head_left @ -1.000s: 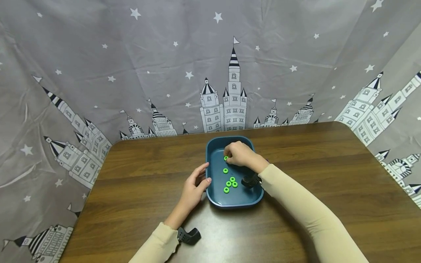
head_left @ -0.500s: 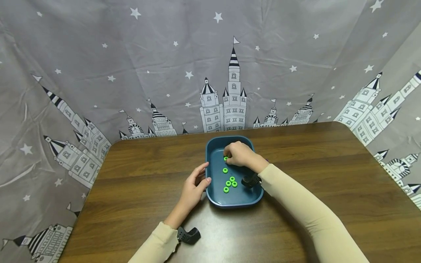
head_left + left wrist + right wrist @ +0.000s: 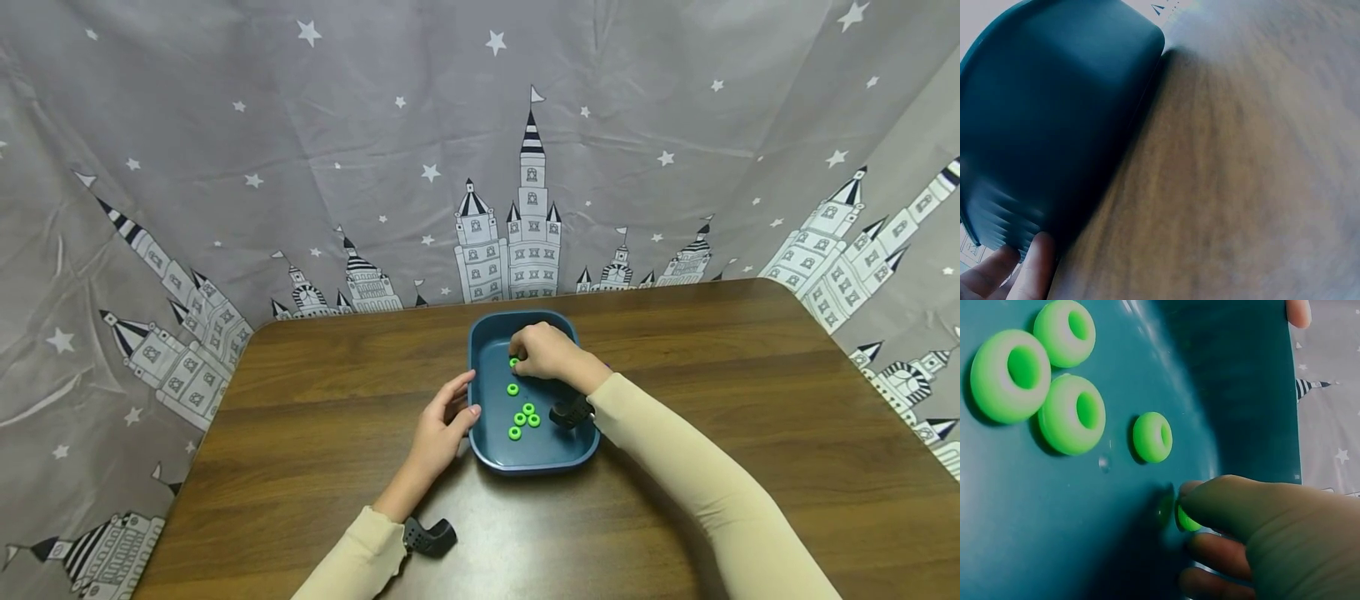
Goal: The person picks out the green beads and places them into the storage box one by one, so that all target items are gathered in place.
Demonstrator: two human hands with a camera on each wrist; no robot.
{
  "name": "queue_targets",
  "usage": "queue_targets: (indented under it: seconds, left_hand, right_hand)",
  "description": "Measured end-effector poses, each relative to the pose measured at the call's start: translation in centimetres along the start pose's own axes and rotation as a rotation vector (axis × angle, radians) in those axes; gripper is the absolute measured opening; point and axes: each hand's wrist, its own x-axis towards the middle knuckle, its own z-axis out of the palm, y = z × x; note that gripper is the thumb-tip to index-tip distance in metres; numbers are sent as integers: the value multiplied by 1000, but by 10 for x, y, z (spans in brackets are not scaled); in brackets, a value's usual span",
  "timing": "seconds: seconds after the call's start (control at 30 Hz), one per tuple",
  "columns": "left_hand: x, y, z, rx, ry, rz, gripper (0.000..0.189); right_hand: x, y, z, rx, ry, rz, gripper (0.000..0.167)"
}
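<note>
A dark blue rectangular tray (image 3: 525, 457) with raised walls stands on the table. My right hand (image 3: 547, 350) reaches into its far part and pinches a small green ring (image 3: 513, 363) between thumb and fingers, close over the tray floor. In the right wrist view the thumb covers most of that ring (image 3: 1187, 520). Another green ring (image 3: 512, 389) lies just nearer to me, and several more lie in the near half, three of them touching. My left hand (image 3: 438, 429) holds the tray's left side, thumb at the rim, fingertips (image 3: 1038, 250) against the ribbed outer wall.
The brown wooden table (image 3: 337, 400) extends on both sides of the tray. Behind it hangs a grey curtain (image 3: 360, 150) with printed castles and stars. A black wrist camera (image 3: 431, 537) is strapped below the left hand, another (image 3: 572, 412) at the right wrist, over the tray.
</note>
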Motion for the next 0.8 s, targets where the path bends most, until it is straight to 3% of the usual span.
queue_targets:
  seconds: [0.2,0.47,0.8]
  left_hand:
    - [-1,0,0,8,3,5,51]
    - [0,0,1,14,13,12,51]
    - [0,0,1,19,16,14,50]
  right_hand:
    - [-2,-2,-4,-18,6,-13,28]
    - [-17,-3,-30,25,52,-87,31]
    - [-49,14,-57,52,119,-60,32]
